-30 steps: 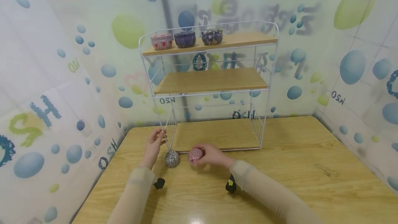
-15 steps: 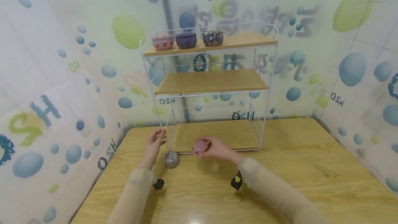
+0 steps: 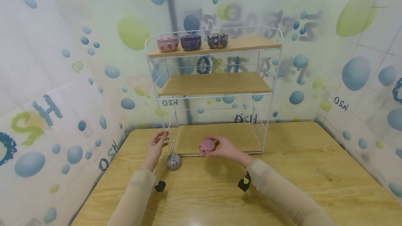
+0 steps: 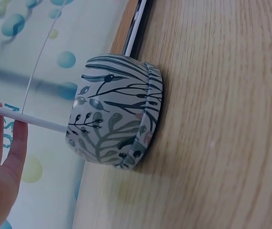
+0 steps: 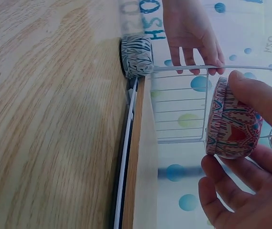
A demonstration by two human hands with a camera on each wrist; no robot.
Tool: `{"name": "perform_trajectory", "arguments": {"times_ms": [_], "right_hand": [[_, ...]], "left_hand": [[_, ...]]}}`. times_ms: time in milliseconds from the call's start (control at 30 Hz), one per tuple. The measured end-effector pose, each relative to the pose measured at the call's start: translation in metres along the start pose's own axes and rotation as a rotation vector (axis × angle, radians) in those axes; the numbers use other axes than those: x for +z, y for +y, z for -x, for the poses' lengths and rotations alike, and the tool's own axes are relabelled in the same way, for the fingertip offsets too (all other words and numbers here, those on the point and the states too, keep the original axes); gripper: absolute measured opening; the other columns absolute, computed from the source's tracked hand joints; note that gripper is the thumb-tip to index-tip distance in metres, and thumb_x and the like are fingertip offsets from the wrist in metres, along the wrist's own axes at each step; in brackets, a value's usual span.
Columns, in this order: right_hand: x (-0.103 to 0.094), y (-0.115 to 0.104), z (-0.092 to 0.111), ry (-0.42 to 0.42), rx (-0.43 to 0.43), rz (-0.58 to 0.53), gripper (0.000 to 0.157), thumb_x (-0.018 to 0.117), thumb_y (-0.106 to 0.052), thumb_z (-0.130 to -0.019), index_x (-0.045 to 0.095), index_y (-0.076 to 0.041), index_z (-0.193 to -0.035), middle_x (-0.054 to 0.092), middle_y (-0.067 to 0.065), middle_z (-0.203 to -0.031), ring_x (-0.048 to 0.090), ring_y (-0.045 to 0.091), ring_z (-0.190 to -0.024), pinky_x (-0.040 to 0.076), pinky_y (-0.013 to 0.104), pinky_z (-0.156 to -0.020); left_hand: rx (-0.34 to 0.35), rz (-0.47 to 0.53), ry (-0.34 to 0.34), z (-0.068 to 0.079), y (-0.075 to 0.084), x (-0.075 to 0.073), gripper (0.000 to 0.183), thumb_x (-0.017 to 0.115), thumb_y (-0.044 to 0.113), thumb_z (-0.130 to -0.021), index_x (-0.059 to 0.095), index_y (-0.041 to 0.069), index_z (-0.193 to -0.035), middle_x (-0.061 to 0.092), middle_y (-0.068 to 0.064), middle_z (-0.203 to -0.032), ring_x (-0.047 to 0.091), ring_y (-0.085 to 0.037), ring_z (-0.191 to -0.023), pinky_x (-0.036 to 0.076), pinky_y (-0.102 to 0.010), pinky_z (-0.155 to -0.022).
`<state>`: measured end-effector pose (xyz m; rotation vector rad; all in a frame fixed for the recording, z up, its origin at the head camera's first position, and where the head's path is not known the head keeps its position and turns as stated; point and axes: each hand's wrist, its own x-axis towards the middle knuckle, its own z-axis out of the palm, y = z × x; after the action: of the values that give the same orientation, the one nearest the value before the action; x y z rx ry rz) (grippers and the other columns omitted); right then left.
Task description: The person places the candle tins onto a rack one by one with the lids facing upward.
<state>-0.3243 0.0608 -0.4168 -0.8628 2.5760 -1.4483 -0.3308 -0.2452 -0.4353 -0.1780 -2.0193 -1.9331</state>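
My right hand (image 3: pixel 226 148) holds a small round pink tin with red hearts (image 3: pixel 206 147) between thumb and fingers, above the front of the bottom shelf (image 3: pixel 188 135). In the right wrist view the tin (image 5: pixel 236 121) has its ridged rim facing the table side, apart from the shelf. My left hand (image 3: pixel 154 149) grips the front left post of the white wire rack (image 3: pixel 159 109); the left wrist view shows its fingers (image 4: pixel 16 148) at that post. Just below stands a black-and-white leaf-patterned tin (image 4: pixel 112 109) on the table, rim down, by the rack's front left corner.
Three tins sit on the top shelf (image 3: pixel 251 43): a pink heart one (image 3: pixel 168 44), a dark blue one (image 3: pixel 191 42) and a dark floral one (image 3: pixel 217 40). The middle shelf (image 3: pixel 215 83) is wooden. The rack stands on a wooden table (image 3: pixel 282 184) against a patterned wall covering.
My right hand has moved the pink tin rightward and back, from beside the leaf-patterned tin to over the bottom shelf's front. My left hand stays at the post.
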Motion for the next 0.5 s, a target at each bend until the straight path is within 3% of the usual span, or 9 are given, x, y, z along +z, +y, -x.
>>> {"name": "perform_trajectory", "arguments": {"times_ms": [500], "right_hand": [[-0.0107,0.0052,0.0081,0.023,-0.009,-0.006,0.068,0.086,-0.019,-0.073,0.055,-0.002,-0.131,0.062,0.009,-0.112,0.060,0.019,-0.091,0.053,0.030,-0.070]], "left_hand": [[0.005,0.005,0.004,-0.0010,-0.0022,-0.0004,0.028,0.055,0.013,-0.100,0.056,-0.009,-0.118,0.063,0.006,-0.102,0.060,-0.027,-0.097,0.054,-0.039,-0.085]]}}
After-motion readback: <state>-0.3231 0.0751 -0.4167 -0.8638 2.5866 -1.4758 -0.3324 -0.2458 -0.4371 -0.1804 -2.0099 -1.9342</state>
